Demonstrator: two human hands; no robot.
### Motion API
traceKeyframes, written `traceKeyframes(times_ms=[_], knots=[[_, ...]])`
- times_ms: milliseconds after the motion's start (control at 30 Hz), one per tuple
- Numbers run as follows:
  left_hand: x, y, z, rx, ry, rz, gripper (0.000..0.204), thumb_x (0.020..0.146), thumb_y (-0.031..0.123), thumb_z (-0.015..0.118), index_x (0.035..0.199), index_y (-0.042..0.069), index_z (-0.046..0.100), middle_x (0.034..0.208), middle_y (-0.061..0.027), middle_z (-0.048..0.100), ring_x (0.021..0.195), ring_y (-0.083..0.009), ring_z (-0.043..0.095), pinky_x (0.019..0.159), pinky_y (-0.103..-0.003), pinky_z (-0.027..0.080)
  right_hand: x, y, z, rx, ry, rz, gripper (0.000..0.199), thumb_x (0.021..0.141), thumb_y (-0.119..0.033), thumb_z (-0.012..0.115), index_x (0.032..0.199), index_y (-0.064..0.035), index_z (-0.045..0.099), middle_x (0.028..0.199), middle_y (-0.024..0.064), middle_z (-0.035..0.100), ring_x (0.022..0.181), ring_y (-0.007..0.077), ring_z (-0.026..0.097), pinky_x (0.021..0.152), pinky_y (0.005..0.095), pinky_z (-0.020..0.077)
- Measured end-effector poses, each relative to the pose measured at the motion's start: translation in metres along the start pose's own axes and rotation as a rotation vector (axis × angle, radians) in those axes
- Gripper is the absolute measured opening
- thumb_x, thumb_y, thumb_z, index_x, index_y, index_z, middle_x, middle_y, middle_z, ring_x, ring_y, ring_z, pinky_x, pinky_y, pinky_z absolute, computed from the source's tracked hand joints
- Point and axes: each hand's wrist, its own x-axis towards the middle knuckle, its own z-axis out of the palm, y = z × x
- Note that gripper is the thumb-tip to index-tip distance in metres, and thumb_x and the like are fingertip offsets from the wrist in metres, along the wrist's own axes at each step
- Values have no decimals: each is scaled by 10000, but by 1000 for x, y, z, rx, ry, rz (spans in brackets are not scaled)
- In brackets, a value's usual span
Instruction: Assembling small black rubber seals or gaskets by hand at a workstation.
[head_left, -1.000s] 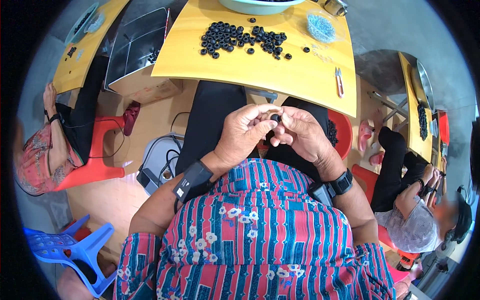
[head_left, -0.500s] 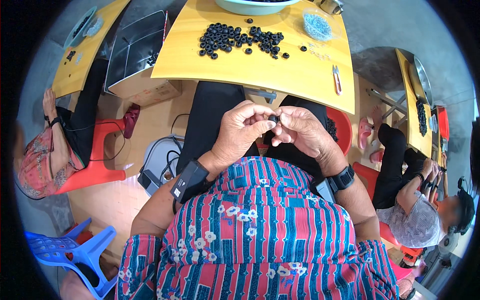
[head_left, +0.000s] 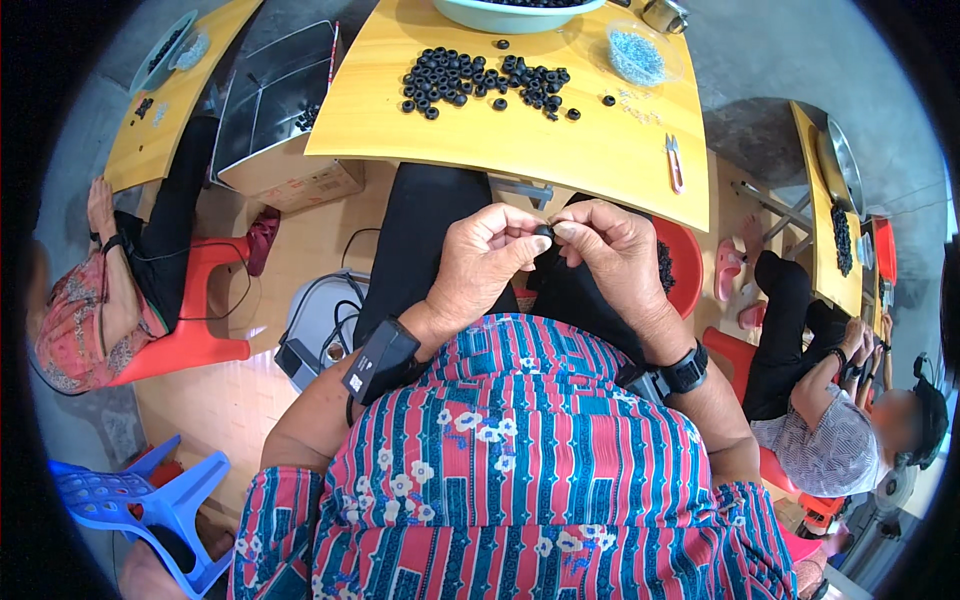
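Observation:
Above my lap, near the table's front edge, my left hand [head_left: 478,262] pinches a small round black piece [head_left: 544,231] between thumb and forefinger. My right hand [head_left: 612,258] is beside it, thumb and fingers pressed together right at the piece. Whatever those right fingertips hold is too small and covered to make out. On the yellow table [head_left: 480,138] ahead lies a loose spread of black rounded pieces with holes [head_left: 438,76]. A red basin [head_left: 686,268] with black pieces sits by my right knee, partly behind my right hand.
Thread snips [head_left: 675,165] lie at the table's right. Behind them are small clear bits [head_left: 638,105], a clear tub of bluish pieces [head_left: 636,55] and a pale green basin [head_left: 515,14]. A carton [head_left: 290,178] stands left, near a grey stool with cables [head_left: 322,320]. People sit on both sides.
My right fingers have drawn slightly away to the right and changed their grip, with the thumb tip now next to the black piece. My left hand keeps its pinch almost in place.

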Motion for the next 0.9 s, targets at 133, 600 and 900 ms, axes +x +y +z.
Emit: traceKeyframes(times_ms=[133, 600, 900], knots=[[0, 0, -1, 5, 4, -18, 161, 862, 64, 636, 999, -9, 594, 872, -29, 604, 747, -63, 567, 648, -204, 498, 1, 0, 2, -41, -4, -24, 107, 841, -48, 621, 915, 8, 674, 698, 29, 634, 566, 57, 560, 538, 211, 472], [-1, -7, -1, -91, -11, -87, 157, 875, 88, 624, 1001, -2, 595, 898, -39, 614, 800, -72, 571, 679, -218, 502, 0, 10, 6, 197, -4, 37, 79, 851, -20, 616, 885, 20, 675, 691, 22, 632, 578, 60, 552, 539, 200, 455], [-2, -5, 5, 25, 47, 27, 134, 861, 57, 632, 977, 0, 598, 864, -28, 611, 771, -64, 570, 670, -207, 485, -2, 9, 13, 233, 67, 45, 82, 852, -35, 623, 861, 28, 673, 685, 31, 637, 574, 62, 555, 534, 201, 449]])
